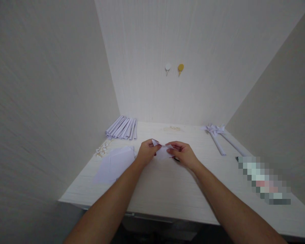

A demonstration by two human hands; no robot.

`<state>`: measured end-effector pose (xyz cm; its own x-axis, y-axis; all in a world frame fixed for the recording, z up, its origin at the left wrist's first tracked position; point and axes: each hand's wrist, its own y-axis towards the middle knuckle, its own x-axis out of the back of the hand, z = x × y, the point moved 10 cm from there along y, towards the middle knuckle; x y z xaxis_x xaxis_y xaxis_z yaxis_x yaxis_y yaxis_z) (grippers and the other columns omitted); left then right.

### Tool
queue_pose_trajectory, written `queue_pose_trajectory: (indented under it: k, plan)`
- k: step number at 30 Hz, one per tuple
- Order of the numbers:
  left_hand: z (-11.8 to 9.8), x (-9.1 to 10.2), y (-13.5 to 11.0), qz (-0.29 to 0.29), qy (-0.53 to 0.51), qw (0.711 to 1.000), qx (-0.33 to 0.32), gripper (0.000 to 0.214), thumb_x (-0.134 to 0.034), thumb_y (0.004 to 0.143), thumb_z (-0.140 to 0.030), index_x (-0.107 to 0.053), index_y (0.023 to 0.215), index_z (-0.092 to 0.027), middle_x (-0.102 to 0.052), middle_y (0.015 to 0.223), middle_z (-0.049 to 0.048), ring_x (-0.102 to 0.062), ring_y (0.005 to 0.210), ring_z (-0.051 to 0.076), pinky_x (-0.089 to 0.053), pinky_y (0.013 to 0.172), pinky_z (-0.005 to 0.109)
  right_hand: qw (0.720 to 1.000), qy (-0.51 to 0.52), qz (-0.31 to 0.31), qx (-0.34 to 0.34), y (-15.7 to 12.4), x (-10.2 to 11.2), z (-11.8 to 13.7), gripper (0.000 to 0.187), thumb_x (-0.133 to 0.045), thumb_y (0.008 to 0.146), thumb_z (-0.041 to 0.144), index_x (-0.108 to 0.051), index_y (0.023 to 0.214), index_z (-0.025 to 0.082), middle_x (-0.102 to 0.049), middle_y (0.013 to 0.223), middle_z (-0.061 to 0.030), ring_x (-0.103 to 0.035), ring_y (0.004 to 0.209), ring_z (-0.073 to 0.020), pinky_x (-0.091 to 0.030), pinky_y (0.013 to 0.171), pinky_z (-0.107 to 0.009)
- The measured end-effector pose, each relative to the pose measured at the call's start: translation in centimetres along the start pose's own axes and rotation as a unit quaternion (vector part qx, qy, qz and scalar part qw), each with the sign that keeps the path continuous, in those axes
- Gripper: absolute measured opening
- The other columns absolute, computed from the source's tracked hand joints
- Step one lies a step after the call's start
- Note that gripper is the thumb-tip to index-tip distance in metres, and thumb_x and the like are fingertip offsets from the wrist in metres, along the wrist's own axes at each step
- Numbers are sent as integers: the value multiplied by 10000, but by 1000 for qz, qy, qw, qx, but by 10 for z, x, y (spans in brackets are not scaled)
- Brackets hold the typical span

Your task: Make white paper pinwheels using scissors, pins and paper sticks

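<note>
Between my two hands a small piece of white paper (162,152) is held a little above the table (165,193). My left hand (147,151) pinches its left edge with thumb and fingers. At the right edge, my right hand (183,153) grips the same paper, thumb toward me. A dark curved object (176,159) shows partly under my right hand; most of it is hidden. Left of my left hand lie several flat white paper sheets (114,164), overlapping one another.
Rolled paper tubes (122,127) lie in a row at the back left, near small pale bits (101,149). At the right, folded paper pieces with tubes (218,142) lie by the wall. A pixelated object (261,179) is nearer. Two hooks (180,68) are on the back wall.
</note>
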<state>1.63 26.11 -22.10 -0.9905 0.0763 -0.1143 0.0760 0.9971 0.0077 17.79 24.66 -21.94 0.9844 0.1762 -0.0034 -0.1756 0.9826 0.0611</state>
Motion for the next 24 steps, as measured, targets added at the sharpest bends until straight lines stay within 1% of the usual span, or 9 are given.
queue_pose_trajectory:
  k: [4, 7, 10, 12, 13, 15, 18, 20, 24]
  plan:
    - [-1, -1, 0, 7, -12, 1000, -4, 162, -778, 614, -295, -684, 678, -179, -678, 587, -17, -567, 482, 120, -391, 442, 204, 1000, 1, 20, 1, -3, -5, 4, 376, -871, 604, 301, -782, 956, 201, -789, 871, -39, -700, 711, -164, -538, 644, -280]
    - [-2, 1, 0, 1, -18, 1000, -12, 162, -774, 613, -298, -664, 653, -187, -659, 573, -30, -570, 494, 120, -382, 451, 201, 1000, 3, 22, -1, -5, -7, 6, 437, -892, 561, 258, -785, 981, 203, -779, 880, -26, -676, 650, -134, -533, 631, -273]
    - [-2, 1, 1, 0, -24, 1000, -13, 166, -775, 617, -307, -679, 683, -188, -686, 606, -23, -578, 497, 122, -392, 457, 203, 1000, 12, 15, -1, -6, -7, 8, 438, -893, 565, 295, -779, 977, 200, -780, 861, -29, -697, 675, -156, -553, 659, -289]
    - [-1, 1, 1, 4, -30, 999, -11, 182, -777, 611, -312, -693, 715, -188, -714, 644, -12, -602, 513, 130, -417, 470, 211, 1000, 17, -4, 5, -5, -3, 9, 381, -874, 607, 361, -770, 935, 198, -780, 830, -34, -716, 722, -181, -567, 693, -304]
    - [0, 0, 2, 5, -33, 999, -9, 191, -780, 603, -312, -695, 721, -187, -722, 655, -8, -611, 519, 134, -426, 474, 213, 1000, 18, -18, 8, -5, 0, 10, 358, -863, 628, 394, -762, 909, 197, -776, 806, -34, -714, 714, -184, -567, 688, -305]
    - [1, -1, 2, 8, -35, 999, -5, 207, -792, 584, -310, -698, 718, -182, -728, 658, -1, -619, 517, 138, -431, 471, 215, 999, 15, -51, 13, -2, 9, 10, 340, -853, 642, 449, -733, 836, 196, -756, 736, -29, -685, 639, -179, -551, 624, -300]
    - [1, -2, 1, 16, -37, 999, 0, 235, -808, 575, -315, -711, 740, -176, -736, 670, 9, -636, 524, 150, -444, 468, 223, 996, 8, -90, 12, 0, 21, 8, 365, -861, 613, 496, -678, 730, 203, -718, 643, -22, -633, 550, -176, -506, 529, -293]
    - [-1, -4, 0, 21, -39, 999, 1, 256, -815, 576, -316, -720, 768, -175, -741, 678, 11, -651, 542, 158, -467, 484, 232, 995, 6, -101, 10, 1, 24, 6, 378, -864, 597, 509, -662, 696, 206, -709, 623, -23, -622, 537, -176, -497, 516, -294]
    - [-3, -5, -2, 27, -40, 999, -1, 293, -837, 565, -311, -727, 798, -173, -761, 714, 24, -679, 590, 173, -504, 522, 247, 995, 8, -104, 10, 0, 22, 5, 395, -872, 571, 522, -655, 679, 211, -717, 627, -27, -620, 537, -176, -499, 516, -295]
